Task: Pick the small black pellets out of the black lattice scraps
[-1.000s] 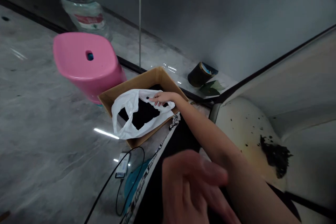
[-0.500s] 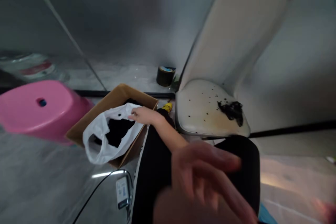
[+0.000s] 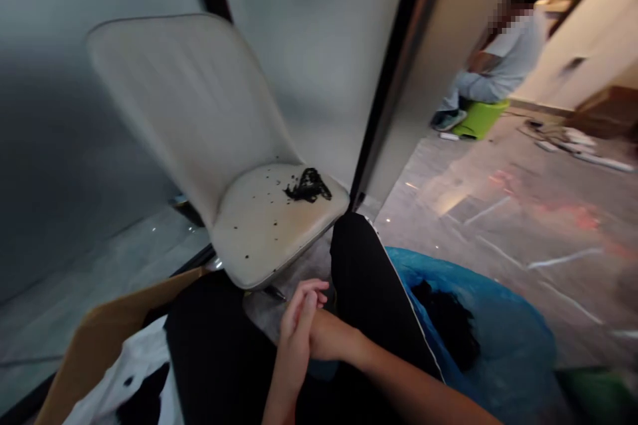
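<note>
My left hand [image 3: 293, 335] rises from the bottom edge with its fingers stretched flat against my right hand [image 3: 319, 337], between my knees in black trousers [image 3: 366, 272]. The right hand is mostly hidden behind the left; a few slightly curled fingertips show at the top. Nothing shows in either hand. Just beyond them stands a white chair [image 3: 259, 226] with a clump of black bits [image 3: 308, 184] and scattered specks on its seat. A blue plastic bag [image 3: 498, 325] holding black stuff [image 3: 443, 325] lies by my right knee.
A cardboard box [image 3: 100, 339] with a white plastic bag [image 3: 124, 378] in it sits at the lower left. A black door frame [image 3: 386, 99] divides the wall. Beyond it another person [image 3: 498, 60] sits on a green stool [image 3: 481, 118]; loose items lie on the glossy floor.
The view has swung right, from the box and pink stool to the chair and doorway. My left hand has left the white bag and come back to meet my right hand between my knees.
</note>
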Motion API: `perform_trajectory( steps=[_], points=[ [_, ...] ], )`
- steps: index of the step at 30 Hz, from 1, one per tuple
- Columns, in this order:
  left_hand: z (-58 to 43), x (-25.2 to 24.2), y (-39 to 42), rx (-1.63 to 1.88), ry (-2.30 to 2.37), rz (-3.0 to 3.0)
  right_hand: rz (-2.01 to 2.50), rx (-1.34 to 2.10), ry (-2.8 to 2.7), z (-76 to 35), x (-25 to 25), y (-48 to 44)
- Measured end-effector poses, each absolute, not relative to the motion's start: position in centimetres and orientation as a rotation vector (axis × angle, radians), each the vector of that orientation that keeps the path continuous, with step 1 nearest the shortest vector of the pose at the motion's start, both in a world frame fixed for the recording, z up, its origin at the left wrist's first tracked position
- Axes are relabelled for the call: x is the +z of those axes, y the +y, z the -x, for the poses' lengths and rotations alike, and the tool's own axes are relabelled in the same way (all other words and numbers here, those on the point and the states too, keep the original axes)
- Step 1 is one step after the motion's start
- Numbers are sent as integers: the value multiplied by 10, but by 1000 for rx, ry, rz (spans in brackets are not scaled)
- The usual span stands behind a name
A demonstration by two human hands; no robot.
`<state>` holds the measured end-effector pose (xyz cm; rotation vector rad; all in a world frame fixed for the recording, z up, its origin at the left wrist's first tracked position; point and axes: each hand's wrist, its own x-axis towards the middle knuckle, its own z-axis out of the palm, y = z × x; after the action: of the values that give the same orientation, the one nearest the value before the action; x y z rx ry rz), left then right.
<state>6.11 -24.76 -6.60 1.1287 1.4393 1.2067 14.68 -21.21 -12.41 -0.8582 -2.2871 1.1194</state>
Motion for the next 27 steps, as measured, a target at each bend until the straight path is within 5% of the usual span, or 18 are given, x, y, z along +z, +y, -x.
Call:
perform_trajectory(
  steps=[7,13,19,27],
  points=[
    [-41,-74,-239,1031,1387,-1034,1186,1064,-2134,-222,-122,-192],
    [-34,-86,-237,1026,1551,-984,1336,879,-1951,-237,-81,-62],
    [-58,-96,-238,910,1547,-1116,1491,794,-1971,-220,-83,66],
    [-83,-110,-244,641,1445,-1332,1586,612,-2004,-161,-102,88]
  ],
)
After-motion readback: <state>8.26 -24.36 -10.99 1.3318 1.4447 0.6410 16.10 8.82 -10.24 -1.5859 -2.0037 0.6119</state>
